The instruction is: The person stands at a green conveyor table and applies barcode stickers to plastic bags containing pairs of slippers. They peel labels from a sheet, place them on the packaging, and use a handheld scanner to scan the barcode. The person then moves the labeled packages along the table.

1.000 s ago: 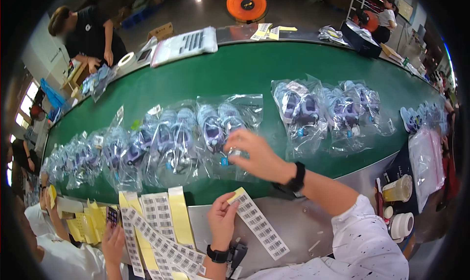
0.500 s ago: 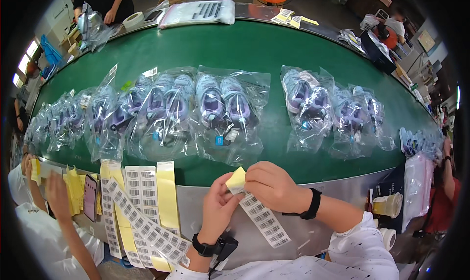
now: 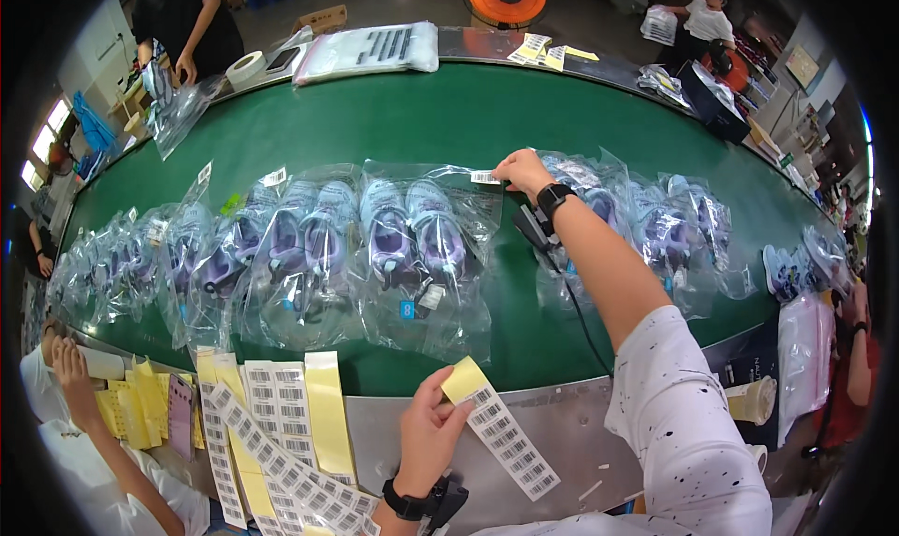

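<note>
My right hand (image 3: 523,172) reaches far over the green conveyor belt (image 3: 393,124) and presses a small white barcode sticker (image 3: 485,176) onto the top corner of a clear plastic bag (image 3: 423,246) holding a pair of purple and white shoes. My left hand (image 3: 429,433) stays near the belt's front edge, pinching the yellow-backed end of a strip of barcode labels (image 3: 501,428) that lies on the grey metal ledge (image 3: 562,414). Both wrists wear black bands.
Several more bagged shoes line the belt to the left (image 3: 197,255) and right (image 3: 665,227). Label sheets and yellow backing strips (image 3: 272,424) lie on the ledge. Another person's hand (image 3: 70,363) is at lower left; people stand at the far side. A paper cup (image 3: 749,400) stands at right.
My right hand left the label strip and stretched out across the belt, putting a sticker on the bag's top corner. My left hand kept hold of the strip.
</note>
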A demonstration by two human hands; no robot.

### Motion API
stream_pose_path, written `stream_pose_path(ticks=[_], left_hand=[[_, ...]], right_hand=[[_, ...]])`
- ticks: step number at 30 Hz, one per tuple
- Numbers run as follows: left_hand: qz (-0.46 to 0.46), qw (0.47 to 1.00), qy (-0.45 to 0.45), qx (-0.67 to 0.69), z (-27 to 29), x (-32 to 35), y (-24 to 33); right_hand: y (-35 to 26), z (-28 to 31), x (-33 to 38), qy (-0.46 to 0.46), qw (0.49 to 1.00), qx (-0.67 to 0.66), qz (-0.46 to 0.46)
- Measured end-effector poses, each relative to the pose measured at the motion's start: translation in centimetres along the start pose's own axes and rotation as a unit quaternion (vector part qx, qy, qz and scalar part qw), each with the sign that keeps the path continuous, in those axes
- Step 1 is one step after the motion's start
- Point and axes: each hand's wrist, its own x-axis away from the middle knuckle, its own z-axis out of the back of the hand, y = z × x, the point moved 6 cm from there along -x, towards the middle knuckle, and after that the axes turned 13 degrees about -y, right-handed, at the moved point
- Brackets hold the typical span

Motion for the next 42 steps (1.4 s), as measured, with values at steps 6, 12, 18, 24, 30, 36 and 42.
stream_pose_path(ticks=[6,12,18,24,30,36,42], left_hand=[[-0.005,1.000,0.001,0.024,-0.4,-0.2,-0.6],[-0.010,1.000,0.003,0.017,-0.8,-0.2,-0.5],[-0.030,1.000,-0.006,-0.003,-1.6,-0.6,-0.5],[-0.041,0.999,-0.013,-0.022,-1.9,-0.8,-0.6],[-0.059,0.998,-0.003,-0.029,-1.6,-0.6,-0.8],[-0.051,0.997,-0.042,-0.033,-3.8,-0.8,-0.5],[-0.054,0.995,-0.079,-0.037,-6.2,-0.5,-0.3]], right_hand=[[0.8,-0.5,-1.4,0.076,0.984,0.163,0.019],[-1.6,-1.5,-0.3,0.113,0.934,0.336,0.036],[-4.5,-1.8,2.8,0.035,0.889,0.370,0.266],[-2.4,-3.6,4.2,-0.091,0.896,0.402,0.164],[-0.4,8.4,7.3,0.000,0.931,0.363,0.049],[6.0,7.2,14.7,0.078,0.993,0.083,0.043],[1.9,-2.5,14.1,0.041,0.982,0.056,0.175]])
